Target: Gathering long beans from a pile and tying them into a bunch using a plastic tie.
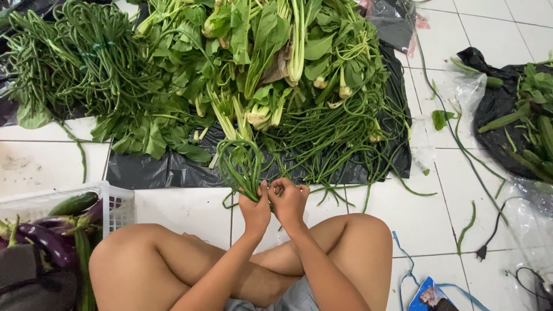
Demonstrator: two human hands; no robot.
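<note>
My left hand (pixel 255 208) is closed around the stem ends of a small bundle of long green beans (pixel 241 164), which fans out away from me onto the black plastic sheet (pixel 144 170). Right beside it, touching, my right hand (pixel 289 198) has its fingers curled at the same bundle's end. My crossed bare legs (pixel 173 259) lie below the hands on the white tiled floor (pixel 190 210). More loose long beans (pixel 334 144) lie just beyond the hands.
A big heap of leafy greens (pixel 253 52) and tied long-bean bunches (pixel 75 57) cover the sheet ahead. A white basket (pixel 118 201) with purple eggplants and a cucumber stands at left. Another black bag with greens (pixel 518 115) lies right; a black cable plug (pixel 483 252) and blue string (pixel 406 265) lie near.
</note>
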